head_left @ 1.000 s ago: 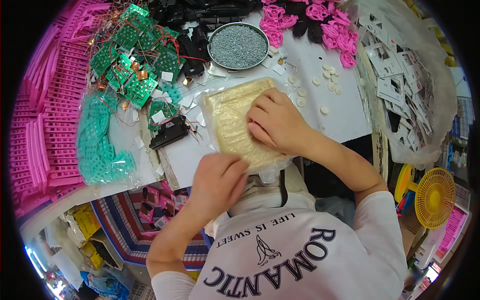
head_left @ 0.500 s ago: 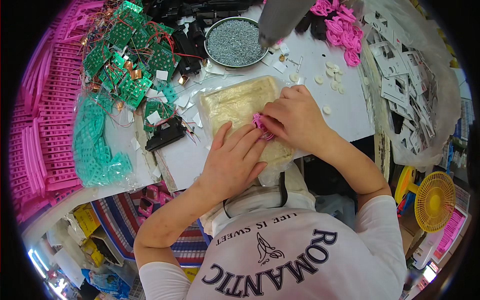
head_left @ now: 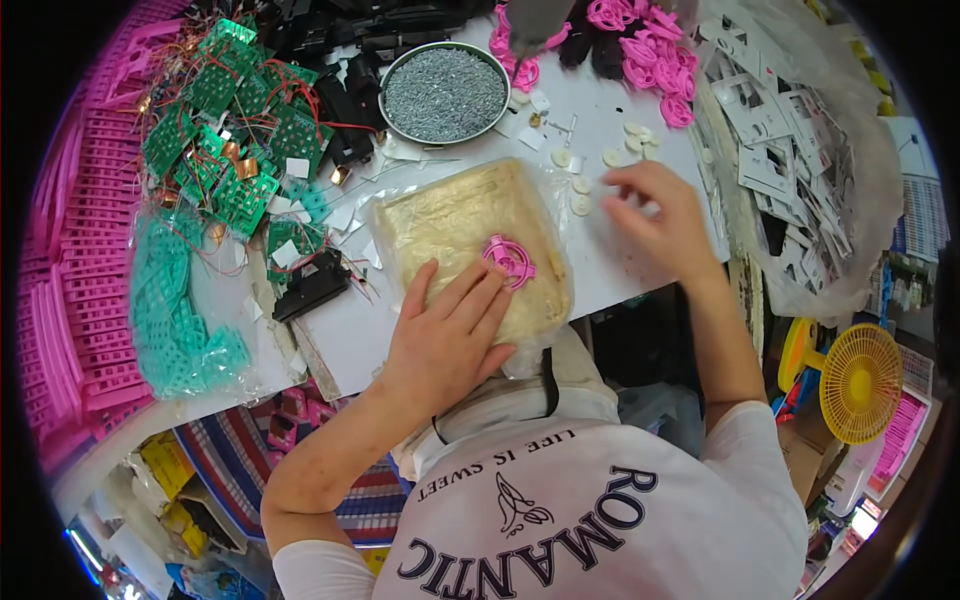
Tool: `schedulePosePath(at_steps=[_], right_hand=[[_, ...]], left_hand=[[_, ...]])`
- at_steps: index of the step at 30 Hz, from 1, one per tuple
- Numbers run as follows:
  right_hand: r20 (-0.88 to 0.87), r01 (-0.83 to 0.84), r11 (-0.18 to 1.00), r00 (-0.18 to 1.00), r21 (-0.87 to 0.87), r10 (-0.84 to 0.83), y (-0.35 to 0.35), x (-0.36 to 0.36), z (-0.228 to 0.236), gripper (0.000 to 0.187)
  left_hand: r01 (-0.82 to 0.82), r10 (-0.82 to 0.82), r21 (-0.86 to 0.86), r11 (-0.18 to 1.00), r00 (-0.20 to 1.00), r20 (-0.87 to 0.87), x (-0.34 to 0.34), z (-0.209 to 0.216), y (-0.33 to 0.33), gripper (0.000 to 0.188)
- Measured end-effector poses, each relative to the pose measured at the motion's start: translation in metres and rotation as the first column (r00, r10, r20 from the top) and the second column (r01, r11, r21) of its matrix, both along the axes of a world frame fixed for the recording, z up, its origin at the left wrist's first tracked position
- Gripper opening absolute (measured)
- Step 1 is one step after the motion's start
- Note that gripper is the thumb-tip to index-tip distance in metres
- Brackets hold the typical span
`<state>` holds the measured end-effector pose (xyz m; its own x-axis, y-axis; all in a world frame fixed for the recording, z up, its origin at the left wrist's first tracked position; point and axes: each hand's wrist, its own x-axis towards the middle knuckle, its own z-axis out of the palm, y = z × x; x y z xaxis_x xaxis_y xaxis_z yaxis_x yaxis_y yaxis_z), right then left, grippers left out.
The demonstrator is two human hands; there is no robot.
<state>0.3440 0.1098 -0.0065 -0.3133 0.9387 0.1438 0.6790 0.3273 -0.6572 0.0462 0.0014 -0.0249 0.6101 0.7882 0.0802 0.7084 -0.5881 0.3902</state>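
Note:
A yellowish pad [head_left: 465, 225] wrapped in clear plastic lies in front of me. On it rests a pink ring-shaped plastic part [head_left: 510, 262] with a cross-shaped middle. My left hand [head_left: 447, 325] lies flat on the pad with its fingers stretched out, the fingertips touching the part's near left edge. My right hand [head_left: 660, 215] hovers right of the pad, thumb and forefinger apart, with nothing seen between them. Several small off-white discs [head_left: 612, 158] are scattered on the white tabletop just beyond it and to its left.
A round metal dish of screws [head_left: 445, 95] stands behind the pad, with a dark tool tip [head_left: 535, 25] hanging nearby. Green circuit boards [head_left: 215, 85], bagged teal parts [head_left: 180, 310] and pink grilles [head_left: 100, 250] crowd the left. White plates [head_left: 770, 130] and a yellow fan [head_left: 860, 385] are at right.
My right hand has left the pink part and moved right, toward the off-white discs. The left hand stays on the pad at the pink part, which now shows more fully. The whole view has shifted slightly.

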Motion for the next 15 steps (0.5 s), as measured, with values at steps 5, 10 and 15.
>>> schedulePosePath(at_steps=[5, 10, 15], right_hand=[[0.156, -0.037, 0.995, 0.986, -0.091, 0.051, -0.020, 0.030, -0.005, 0.024], [0.077, 0.076, 0.997, 0.994, 0.023, -0.078, 0.017, 0.008, -0.038, 0.014], [-0.052, 0.108, 0.971, 0.994, 0.214, -0.099, 0.075, -0.013, -0.048, 0.015]], left_hand=[[-0.051, 0.053, -0.022, 0.998, 0.997, 0.053, 0.003, -0.003, -0.007, 0.062], [-0.065, 0.071, -0.060, 0.996, 0.992, 0.103, 0.003, -0.005, -0.008, 0.059], [-0.094, 0.087, 0.013, 0.995, 0.957, 0.278, -0.025, 0.012, 0.000, 0.048]])
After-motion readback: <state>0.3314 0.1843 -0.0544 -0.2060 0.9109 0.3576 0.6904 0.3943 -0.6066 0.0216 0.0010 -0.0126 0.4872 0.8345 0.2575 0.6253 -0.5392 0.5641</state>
